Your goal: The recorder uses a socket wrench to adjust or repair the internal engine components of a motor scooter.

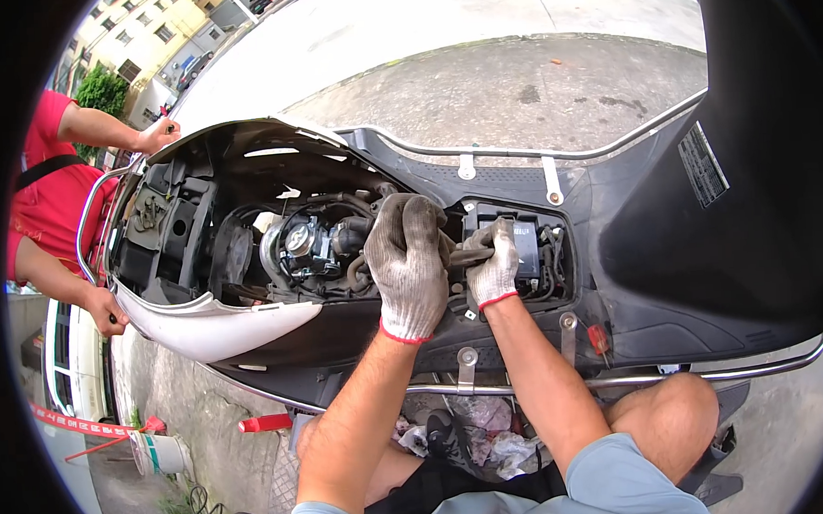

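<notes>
Both my hands wear whitish knit gloves with dirty grey fingers and red cuffs, over a scooter's opened body. My right hand (495, 270) is closed round a dark, tube-like piece (469, 256) beside the black battery (526, 246) in its floor compartment. Just left of it, my left hand (406, 262) has its fingers curled tight; the piece runs toward this hand, whose grip is hidden by the glove. Left of my hands, the engine's silver carburetor (306, 243) and black hoses lie bare in the seat bay.
A co-worker in a red shirt (47, 213) steadies the scooter's tail with both hands. A red-handled screwdriver (599, 339) lies on the footboard near the metal side rail (747, 369). On the ground are a white bucket (160, 453), a red package (264, 423) and plastic bags (512, 453).
</notes>
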### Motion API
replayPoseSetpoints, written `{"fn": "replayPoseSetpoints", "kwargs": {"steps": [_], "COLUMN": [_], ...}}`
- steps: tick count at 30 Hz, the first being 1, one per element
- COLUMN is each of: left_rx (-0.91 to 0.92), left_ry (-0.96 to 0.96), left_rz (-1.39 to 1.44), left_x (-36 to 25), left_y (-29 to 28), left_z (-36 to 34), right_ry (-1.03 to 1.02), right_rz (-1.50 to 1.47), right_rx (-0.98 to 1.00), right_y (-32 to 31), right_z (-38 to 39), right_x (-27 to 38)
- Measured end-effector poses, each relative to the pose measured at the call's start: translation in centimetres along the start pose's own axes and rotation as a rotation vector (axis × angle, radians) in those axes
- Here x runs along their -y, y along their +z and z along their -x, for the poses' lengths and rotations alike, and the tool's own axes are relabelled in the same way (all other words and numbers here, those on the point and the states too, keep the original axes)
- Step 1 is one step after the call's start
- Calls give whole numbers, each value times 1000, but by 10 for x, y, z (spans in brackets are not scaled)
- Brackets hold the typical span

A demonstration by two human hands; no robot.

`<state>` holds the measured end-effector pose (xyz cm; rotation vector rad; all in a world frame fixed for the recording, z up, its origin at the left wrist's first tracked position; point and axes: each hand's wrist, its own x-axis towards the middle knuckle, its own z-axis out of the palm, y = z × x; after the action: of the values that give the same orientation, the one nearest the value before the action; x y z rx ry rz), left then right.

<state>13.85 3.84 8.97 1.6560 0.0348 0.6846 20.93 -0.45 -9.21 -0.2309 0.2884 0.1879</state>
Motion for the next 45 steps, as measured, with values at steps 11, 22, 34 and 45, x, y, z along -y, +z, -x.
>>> {"fn": "replayPoseSetpoints", "kwargs": {"steps": [11,22,34,45], "left_rx": [-78,-162,-218,-156], "left_ry": [-125,-86,84,323], "left_rz": [109,79,-161,-494], "left_x": [-6,-5,6,-7], "left_y": [10,18,11,15], "left_z": [-23,-36,-48,-50], "right_ry": [-71,21,84,-6], "right_rz": [98,136,118,171], "right_rx": [18,106,156,-50], "right_y": [5,-5,5,8], "right_z": [7,0,2,-8], "right_x": [4,10,13,1]}}
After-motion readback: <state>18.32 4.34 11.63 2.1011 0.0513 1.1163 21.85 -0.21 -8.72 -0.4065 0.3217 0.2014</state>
